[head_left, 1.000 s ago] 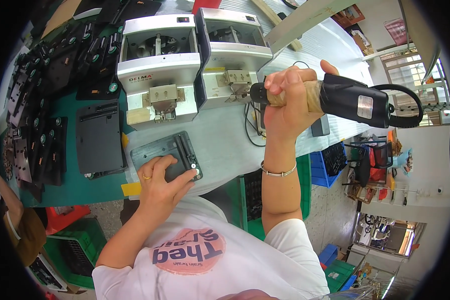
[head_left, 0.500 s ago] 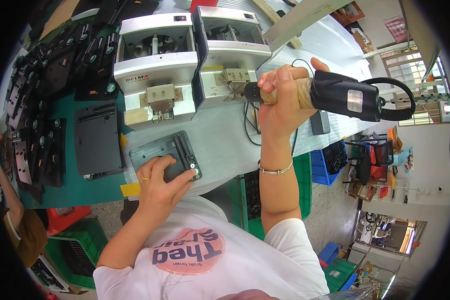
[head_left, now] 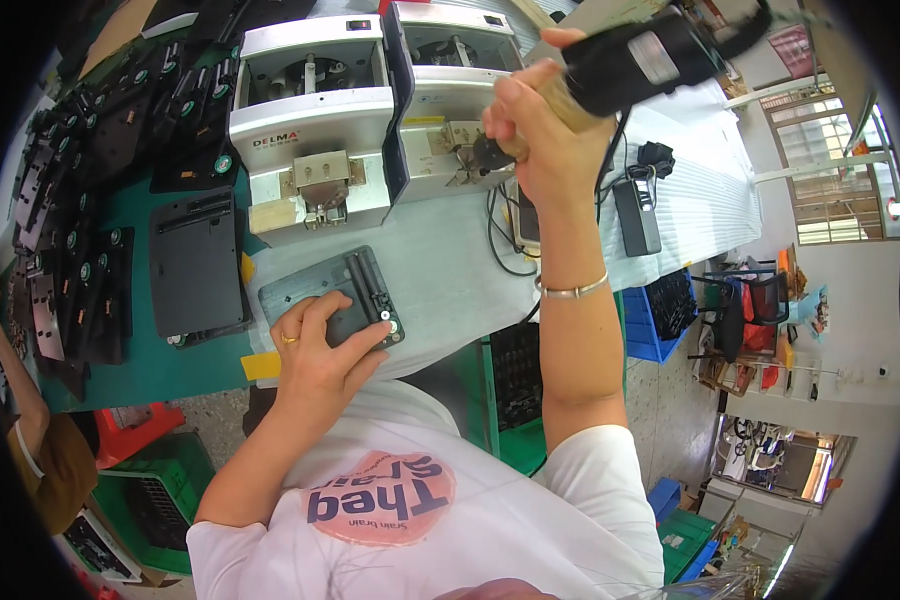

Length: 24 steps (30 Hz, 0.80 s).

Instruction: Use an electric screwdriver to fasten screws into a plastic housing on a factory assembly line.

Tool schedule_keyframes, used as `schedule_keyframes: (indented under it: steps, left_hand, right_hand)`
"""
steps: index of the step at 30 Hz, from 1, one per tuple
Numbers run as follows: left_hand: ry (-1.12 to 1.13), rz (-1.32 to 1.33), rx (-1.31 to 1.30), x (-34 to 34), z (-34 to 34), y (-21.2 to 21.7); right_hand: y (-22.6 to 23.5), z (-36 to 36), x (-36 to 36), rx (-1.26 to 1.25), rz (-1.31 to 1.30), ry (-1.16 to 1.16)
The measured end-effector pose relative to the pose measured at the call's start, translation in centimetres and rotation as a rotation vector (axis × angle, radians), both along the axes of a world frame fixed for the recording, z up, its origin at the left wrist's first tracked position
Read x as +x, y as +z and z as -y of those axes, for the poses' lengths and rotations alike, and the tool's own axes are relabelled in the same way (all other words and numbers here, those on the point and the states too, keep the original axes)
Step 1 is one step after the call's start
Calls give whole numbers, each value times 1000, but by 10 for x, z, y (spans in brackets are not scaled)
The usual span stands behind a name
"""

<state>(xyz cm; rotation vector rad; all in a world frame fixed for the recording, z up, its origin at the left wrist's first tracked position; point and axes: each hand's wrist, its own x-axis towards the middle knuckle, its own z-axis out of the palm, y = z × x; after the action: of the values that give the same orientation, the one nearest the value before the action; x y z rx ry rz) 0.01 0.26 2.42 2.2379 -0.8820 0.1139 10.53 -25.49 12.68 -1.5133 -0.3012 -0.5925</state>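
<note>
Raised since a moment ago, the black power screwdriver (head_left: pixel 620 60) sits clenched in the right hand (head_left: pixel 540 140), far right, its tip hidden behind the fist. Left hand (head_left: pixel 315 350) presses spread fingers on the grey plate (head_left: pixel 310 290) at the near table edge.

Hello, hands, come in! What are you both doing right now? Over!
Left hand pressed flat on the grey metal plate. Right hand gripping the black power screwdriver, tip at the right-hand feeder machine. Cables lie beside the plate.
</note>
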Motion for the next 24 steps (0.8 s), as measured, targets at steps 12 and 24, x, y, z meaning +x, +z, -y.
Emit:
schedule_keyframes:
  steps: [12,24]
  left_hand:
    - [84,94,-59,-6,-44,-8]
    - [65,143,14,-12,-45,-21]
  right_hand:
    - [-6,-26,-53,294,106,306]
    - [-62,-100,-100,309,-52,346]
